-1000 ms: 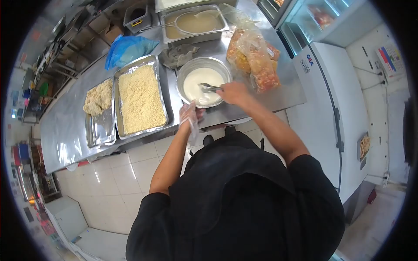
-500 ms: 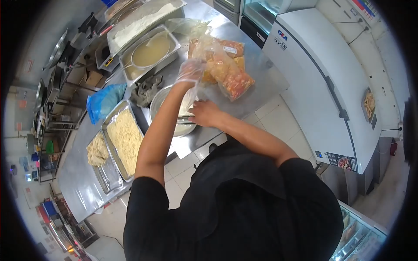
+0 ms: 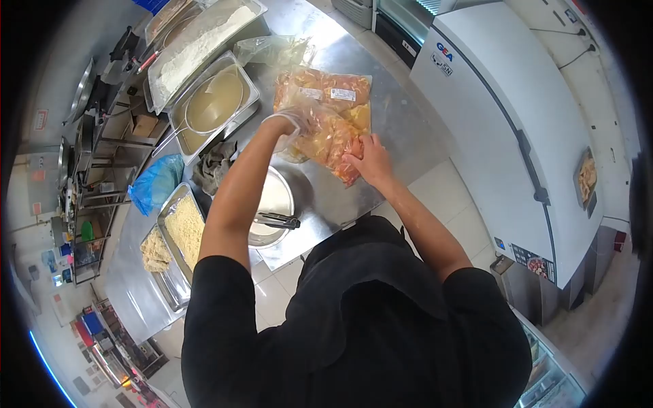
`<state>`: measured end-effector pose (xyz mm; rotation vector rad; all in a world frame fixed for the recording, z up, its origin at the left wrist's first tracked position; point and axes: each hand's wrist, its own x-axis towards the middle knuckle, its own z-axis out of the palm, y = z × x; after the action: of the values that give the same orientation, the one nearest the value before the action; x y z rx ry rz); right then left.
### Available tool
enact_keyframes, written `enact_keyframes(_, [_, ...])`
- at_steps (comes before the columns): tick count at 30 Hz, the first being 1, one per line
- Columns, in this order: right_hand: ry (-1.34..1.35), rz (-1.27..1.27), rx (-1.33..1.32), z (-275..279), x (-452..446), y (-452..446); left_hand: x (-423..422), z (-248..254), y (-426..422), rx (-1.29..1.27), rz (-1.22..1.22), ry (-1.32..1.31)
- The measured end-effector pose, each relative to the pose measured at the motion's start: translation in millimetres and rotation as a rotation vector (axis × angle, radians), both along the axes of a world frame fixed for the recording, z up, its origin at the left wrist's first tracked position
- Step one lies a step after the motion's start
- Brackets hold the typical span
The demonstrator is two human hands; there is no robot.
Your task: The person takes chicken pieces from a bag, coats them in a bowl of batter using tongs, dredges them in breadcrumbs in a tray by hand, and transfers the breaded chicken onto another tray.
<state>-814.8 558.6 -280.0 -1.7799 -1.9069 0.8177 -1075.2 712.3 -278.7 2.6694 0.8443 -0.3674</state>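
A clear plastic bag of orange-red raw meat pieces (image 3: 338, 141) lies on the steel table, partly over other bags. My left hand (image 3: 296, 120), in a clear plastic glove, is at the bag's upper left end; its fingers are lost in the plastic. Bare, my right hand (image 3: 371, 160) is closed on the bag's lower right corner. Metal tongs (image 3: 277, 220) rest across a round steel bowl (image 3: 291, 197) holding something whitish, below my left forearm. Behind lies another labelled meat bag (image 3: 326, 83).
On the left stand a tray of crumbs (image 3: 183, 221), a blue plastic bag (image 3: 156, 183) and a grey cloth (image 3: 214, 166). Farther back are a pan with a strainer in cloudy liquid (image 3: 211, 105) and a flour pan (image 3: 197, 58). A white freezer (image 3: 490, 129) stands right.
My right hand has left the tongs at the bowl and taken hold of the meat bag's corner. My left hand has moved from above the bowl to the bag. The view has shifted slightly.
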Motion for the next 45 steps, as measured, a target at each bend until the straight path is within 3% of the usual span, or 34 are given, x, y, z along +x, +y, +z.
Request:
enact_keyframes(3, [0.104,0.024,0.014,-5.2,4.6,1.6,-31.0,18.5,-14.6,-0.162,-0.009,-0.023])
enact_keyframes(7, [0.193,0.04,-0.066,-14.0,14.2,6.7,-45.4,47.3,-49.4,-0.678,0.535,-0.398])
enact_keyframes(9, [0.277,-0.014,-0.092,-13.2,18.4,7.8,-38.4,57.1,-69.6,-0.853,0.992,-0.63])
enact_keyframes(11, [0.284,-0.019,-0.077,-17.8,19.9,8.3,-39.4,71.1,-73.2,-0.83,1.026,-0.678])
enact_keyframes(13, [0.284,-0.031,-0.065,-23.1,20.2,5.8,-32.8,83.5,-74.7,-0.612,1.149,-0.333])
enact_keyframes(14, [0.281,-0.035,-0.057,-22.5,19.5,6.3,-28.6,78.5,-77.4,-0.615,1.15,-0.331])
enact_keyframes(16, [0.275,-0.036,-0.04,-22.6,18.8,4.9,-15.8,59.8,-76.8,-0.129,0.861,-0.442])
enact_keyframes(17, [0.26,-0.049,-0.052,-24.0,17.1,5.5,-11.3,53.0,-70.6,-0.121,0.857,-0.447])
enact_keyframes(20, [0.238,-0.068,-0.052,-25.9,15.6,7.3,6.2,48.5,-43.7,-0.196,0.661,-0.024])
enact_keyframes(24, [0.218,-0.079,-0.035,-29.1,13.2,2.2,13.6,49.4,-30.2,-0.317,0.555,0.027])
enact_keyframes(26, [0.238,-0.098,-0.02,-27.8,10.2,-3.8,13.9,33.4,-33.4,-0.058,0.212,-0.404])
enact_keyframes(27, [0.26,-0.101,-0.015,-27.3,9.2,-6.6,10.7,33.7,-34.4,-0.05,0.208,-0.413])
enact_keyframes(29, [0.234,-0.115,0.012,-28.8,8.3,-7.7,1.1,44.1,-32.8,-0.094,0.257,0.042])
enact_keyframes(33, [0.255,-0.199,0.066,-30.8,4.8,-16.6,-14.4,81.2,-48.9,-0.1,0.395,0.13])
enact_keyframes(35, [0.285,-0.219,0.059,-4.9,-2.7,-22.7,-24.0,103.7,-77.5,-0.39,0.761,-0.321])
enact_keyframes(36, [0.31,-0.229,0.044,14.7,-8.3,-24.6,-21.9,116.1,-84.7,-0.483,0.844,-0.328])
enact_keyframes(37, [0.308,-0.225,0.045,27.7,-15.2,-22.3,-25.8,112.6,-86.9,-0.482,0.847,-0.332])
enact_keyframes(39, [0.582,-0.066,-0.08,47.4,-30.1,-8.7,-32.2,103.3,-87.8,-0.458,0.842,-0.605])
enact_keyframes(40, [0.58,-0.065,-0.078,56.9,-37.9,0.8,-36.2,104.1,-83.8,-0.457,0.841,-0.607])
enact_keyframes(42, [0.691,0.187,0.042,72.8,-52.2,25.5,-41.2,118.2,-78.8,-0.54,0.773,-0.698])
enact_keyframes(45, [0.548,0.345,0.042,95.6,-68.2,55.4,-41.3,141.8,-85.7,-0.622,0.74,-0.91])
